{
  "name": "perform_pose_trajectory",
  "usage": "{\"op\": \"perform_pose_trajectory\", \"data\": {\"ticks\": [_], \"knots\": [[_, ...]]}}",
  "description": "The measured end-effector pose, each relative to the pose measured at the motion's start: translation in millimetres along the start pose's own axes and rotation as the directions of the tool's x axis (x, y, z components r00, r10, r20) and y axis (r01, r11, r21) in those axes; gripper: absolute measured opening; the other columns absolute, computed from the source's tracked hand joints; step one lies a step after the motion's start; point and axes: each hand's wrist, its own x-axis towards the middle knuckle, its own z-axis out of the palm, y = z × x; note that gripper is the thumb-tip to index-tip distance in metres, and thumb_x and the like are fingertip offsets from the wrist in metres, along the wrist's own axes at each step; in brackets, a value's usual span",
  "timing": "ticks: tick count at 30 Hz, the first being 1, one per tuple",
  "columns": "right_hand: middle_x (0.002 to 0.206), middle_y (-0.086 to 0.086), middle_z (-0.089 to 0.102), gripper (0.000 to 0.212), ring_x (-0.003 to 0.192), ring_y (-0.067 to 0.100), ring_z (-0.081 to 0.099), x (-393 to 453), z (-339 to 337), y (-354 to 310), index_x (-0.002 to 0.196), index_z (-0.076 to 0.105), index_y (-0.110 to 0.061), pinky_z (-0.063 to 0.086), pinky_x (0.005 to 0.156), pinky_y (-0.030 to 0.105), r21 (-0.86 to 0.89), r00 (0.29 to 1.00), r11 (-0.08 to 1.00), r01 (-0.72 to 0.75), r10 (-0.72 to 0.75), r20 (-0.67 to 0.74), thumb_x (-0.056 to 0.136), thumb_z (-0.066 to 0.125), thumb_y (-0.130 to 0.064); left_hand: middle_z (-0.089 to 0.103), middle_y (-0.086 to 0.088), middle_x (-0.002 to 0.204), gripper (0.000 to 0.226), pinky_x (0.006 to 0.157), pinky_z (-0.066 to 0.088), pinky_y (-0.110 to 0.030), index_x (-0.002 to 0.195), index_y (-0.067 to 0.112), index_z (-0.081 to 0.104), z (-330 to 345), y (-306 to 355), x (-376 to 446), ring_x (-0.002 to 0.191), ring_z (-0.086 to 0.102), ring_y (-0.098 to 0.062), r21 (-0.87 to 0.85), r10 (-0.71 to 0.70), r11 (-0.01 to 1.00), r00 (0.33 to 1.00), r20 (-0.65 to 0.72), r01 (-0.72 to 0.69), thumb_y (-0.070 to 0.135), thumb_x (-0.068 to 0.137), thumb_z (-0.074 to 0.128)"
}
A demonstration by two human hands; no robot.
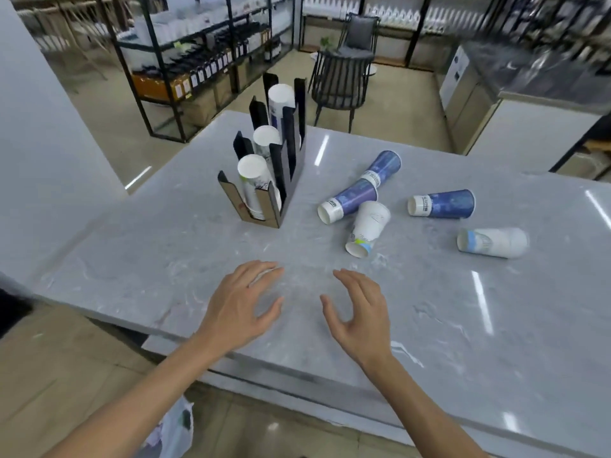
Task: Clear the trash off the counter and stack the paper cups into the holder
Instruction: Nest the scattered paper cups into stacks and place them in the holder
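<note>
A black stepped cup holder (287, 180) stands on the grey marble counter (165, 266), with three stacks of upturned white cups (253, 180) in its slots. To its right several paper cups lie on their sides: two blue ones touching (355, 196), another blue one (443, 203), a white one (368, 228) and a white one with a blue band (494, 242). My left hand (243, 309) and my right hand (360, 312) hover over the counter's near part, fingers apart, holding nothing. Both are well short of the cups.
A bag with crumpled paper (172, 431) hangs below the counter's near edge. Beyond the counter stand black chairs (340, 81), a shelf rack of bottles (198, 61) and a steel counter (529, 74) at the far right.
</note>
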Motion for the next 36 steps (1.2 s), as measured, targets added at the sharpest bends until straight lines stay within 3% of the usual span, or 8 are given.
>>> {"op": "perform_pose_trajectory", "data": {"ticks": [8, 13, 18, 22, 30, 36], "knots": [[0.127, -0.005, 0.066, 0.043, 0.121, 0.015, 0.058, 18, -34, 55, 0.127, 0.065, -0.022, 0.042, 0.102, 0.024, -0.094, 0.987, 0.984, -0.153, 0.148, -0.066, 0.089, 0.069, -0.041, 0.062, 0.001, 0.134, 0.053, 0.098, 0.053, -0.038, 0.132, 0.021, 0.066, 34, 37, 77, 0.122, 0.059, -0.021, -0.049, 0.012, 0.999, 0.995, 0.097, -0.008, 0.048, 0.088, 0.052], [0.129, -0.006, 0.065, 0.045, 0.122, 0.013, 0.054, 33, -43, 84, 0.13, 0.063, -0.023, 0.041, 0.104, 0.021, -0.126, 0.969, 0.962, -0.242, 0.232, -0.091, 0.089, 0.066, -0.043, 0.057, -0.001, 0.137, 0.066, 0.094, 0.054, -0.038, 0.139, 0.017, 0.058, 67, 50, 128, 0.124, 0.057, -0.022, -0.057, -0.024, 0.998, 0.987, 0.159, 0.034, 0.055, 0.085, 0.048], [0.132, -0.005, 0.063, 0.049, 0.125, 0.015, 0.053, 53, -45, 107, 0.134, 0.06, -0.023, 0.046, 0.103, 0.028, -0.183, 0.946, 0.928, -0.323, 0.32, -0.048, 0.09, 0.071, -0.04, 0.051, -0.001, 0.141, 0.07, 0.094, 0.052, -0.04, 0.145, 0.017, 0.047, 101, 54, 179, 0.131, 0.05, -0.024, -0.07, -0.034, 0.996, 0.969, 0.246, 0.053, 0.047, 0.086, 0.069], [0.134, -0.002, 0.063, 0.049, 0.126, 0.019, 0.055, 70, -42, 122, 0.135, 0.06, -0.021, 0.049, 0.103, 0.033, -0.234, 0.933, 0.907, -0.351, 0.359, -0.013, 0.09, 0.071, -0.039, 0.05, -0.002, 0.134, 0.074, 0.083, 0.048, -0.036, 0.142, 0.02, 0.04, 121, 59, 211, 0.123, 0.051, -0.024, -0.107, -0.103, 0.984, 0.95, 0.295, 0.139, 0.053, 0.083, 0.07], [0.139, 0.0, 0.06, 0.052, 0.128, 0.024, 0.054, 96, -57, 160, 0.137, 0.058, -0.022, 0.05, 0.102, 0.043, -0.364, 0.902, 0.838, -0.407, 0.432, -0.014, 0.09, 0.069, -0.041, 0.054, -0.015, 0.129, 0.085, 0.085, 0.053, -0.044, 0.14, 0.012, 0.036, 153, 72, 251, 0.118, 0.055, -0.037, -0.041, -0.228, 0.965, 0.901, 0.368, 0.261, 0.058, 0.077, 0.072], [0.141, 0.004, 0.058, 0.056, 0.125, 0.029, 0.056, 108, -90, 203, 0.138, 0.057, -0.021, 0.05, 0.096, 0.044, -0.486, 0.897, 0.785, -0.383, 0.442, 0.008, 0.087, 0.072, -0.041, 0.049, -0.011, 0.131, 0.103, 0.084, 0.05, -0.04, 0.151, 0.013, 0.026, 176, 79, 260, 0.118, 0.056, -0.033, 0.014, -0.164, 0.985, 0.915, 0.369, 0.17, 0.052, 0.071, 0.077]]}}
